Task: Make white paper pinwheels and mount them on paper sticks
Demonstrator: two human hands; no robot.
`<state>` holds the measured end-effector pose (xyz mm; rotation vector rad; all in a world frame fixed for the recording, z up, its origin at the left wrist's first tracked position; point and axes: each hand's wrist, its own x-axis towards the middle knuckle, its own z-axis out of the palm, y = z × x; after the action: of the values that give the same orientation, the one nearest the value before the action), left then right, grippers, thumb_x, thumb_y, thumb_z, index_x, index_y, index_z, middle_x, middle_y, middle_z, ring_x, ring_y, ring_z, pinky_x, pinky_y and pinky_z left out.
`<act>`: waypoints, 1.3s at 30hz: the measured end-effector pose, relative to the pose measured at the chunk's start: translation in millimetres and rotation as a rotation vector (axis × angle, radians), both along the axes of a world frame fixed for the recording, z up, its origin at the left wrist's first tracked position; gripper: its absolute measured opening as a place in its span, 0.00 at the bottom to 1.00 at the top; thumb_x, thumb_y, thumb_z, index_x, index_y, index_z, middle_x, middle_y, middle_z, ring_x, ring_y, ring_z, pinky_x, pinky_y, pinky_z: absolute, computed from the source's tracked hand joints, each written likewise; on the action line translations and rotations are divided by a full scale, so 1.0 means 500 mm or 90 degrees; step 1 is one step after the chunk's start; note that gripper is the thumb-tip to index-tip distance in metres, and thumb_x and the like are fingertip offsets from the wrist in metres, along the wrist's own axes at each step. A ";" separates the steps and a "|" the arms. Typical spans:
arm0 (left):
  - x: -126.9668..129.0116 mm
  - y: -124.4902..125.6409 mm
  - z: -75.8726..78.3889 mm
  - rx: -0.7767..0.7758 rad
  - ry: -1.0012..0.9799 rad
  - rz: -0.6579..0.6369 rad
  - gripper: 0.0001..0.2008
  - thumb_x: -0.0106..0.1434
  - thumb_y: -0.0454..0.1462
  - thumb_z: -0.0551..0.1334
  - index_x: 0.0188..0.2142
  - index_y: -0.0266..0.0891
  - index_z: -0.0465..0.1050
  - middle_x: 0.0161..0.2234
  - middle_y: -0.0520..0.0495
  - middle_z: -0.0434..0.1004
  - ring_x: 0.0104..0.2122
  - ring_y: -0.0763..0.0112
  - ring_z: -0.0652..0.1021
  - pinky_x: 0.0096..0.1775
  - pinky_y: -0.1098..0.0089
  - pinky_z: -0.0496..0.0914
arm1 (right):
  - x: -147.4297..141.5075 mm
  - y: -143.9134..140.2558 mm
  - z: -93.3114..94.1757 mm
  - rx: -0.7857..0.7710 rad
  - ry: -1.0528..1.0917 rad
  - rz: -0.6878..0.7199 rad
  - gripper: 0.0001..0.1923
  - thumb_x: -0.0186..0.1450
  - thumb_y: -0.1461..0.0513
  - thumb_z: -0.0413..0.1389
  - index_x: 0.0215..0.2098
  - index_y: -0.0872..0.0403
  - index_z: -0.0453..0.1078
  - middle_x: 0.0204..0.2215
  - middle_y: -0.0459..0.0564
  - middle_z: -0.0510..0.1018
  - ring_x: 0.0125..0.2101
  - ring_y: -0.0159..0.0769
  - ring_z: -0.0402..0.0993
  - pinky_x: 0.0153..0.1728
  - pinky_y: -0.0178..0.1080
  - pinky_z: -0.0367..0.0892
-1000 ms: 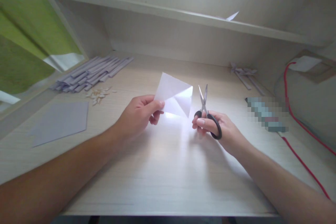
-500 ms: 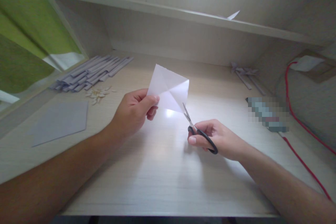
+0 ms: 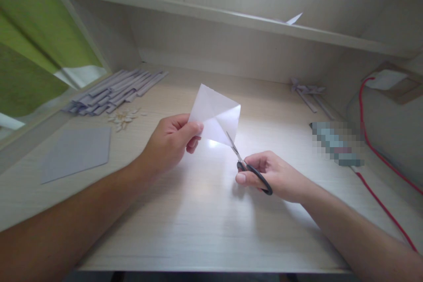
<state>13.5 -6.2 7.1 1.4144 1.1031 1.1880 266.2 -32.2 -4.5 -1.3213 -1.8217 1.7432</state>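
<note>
The left hand is closed in a pinch on the near-left corner of a folded white paper, thumb on top and the fingers curled beneath, and holds it tilted up above the middle of the counter. The paper shows crease lines that meet near its centre, and its right half catches bright light.

The right hand is closed around the black handles of a pair of scissors, fingers through the loops. The blades point up and to the left, and their tips reach the lower right edge of the paper; whether they have already entered the sheet cannot be told. This hand sits nearer and to the right of the paper, just above the counter.

On the far left of the counter lies a stack of folded grey paper strips, and just near of it a small scatter of pale paper scraps. A flat grey sheet lies at the near left. At the far right a few more folded strips lie together. A red cable runs along the right side of the counter. A shelf spans the back above the counter, with a white paper corner sticking out over its edge.
</note>
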 end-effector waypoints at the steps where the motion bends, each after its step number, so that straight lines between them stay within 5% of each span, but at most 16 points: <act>1: 0.000 0.000 0.001 -0.001 0.003 0.002 0.15 0.61 0.37 0.62 0.19 0.39 0.66 0.17 0.54 0.64 0.19 0.75 0.67 0.24 0.70 0.61 | 0.001 0.000 -0.001 0.001 0.000 -0.001 0.25 0.61 0.48 0.67 0.22 0.53 0.60 0.20 0.38 0.54 0.22 0.28 0.48 0.23 0.37 0.42; 39: 0.000 0.005 -0.006 0.001 -0.042 0.003 0.13 0.61 0.35 0.62 0.20 0.39 0.68 0.17 0.55 0.64 0.19 0.74 0.66 0.23 0.70 0.61 | -0.001 0.006 -0.008 0.029 -0.044 -0.069 0.26 0.58 0.46 0.69 0.19 0.55 0.67 0.16 0.41 0.65 0.19 0.26 0.55 0.22 0.36 0.47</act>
<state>13.4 -3.7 3.9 1.3649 1.0614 1.2297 265.6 -29.2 -8.5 -1.4502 -1.7784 1.6108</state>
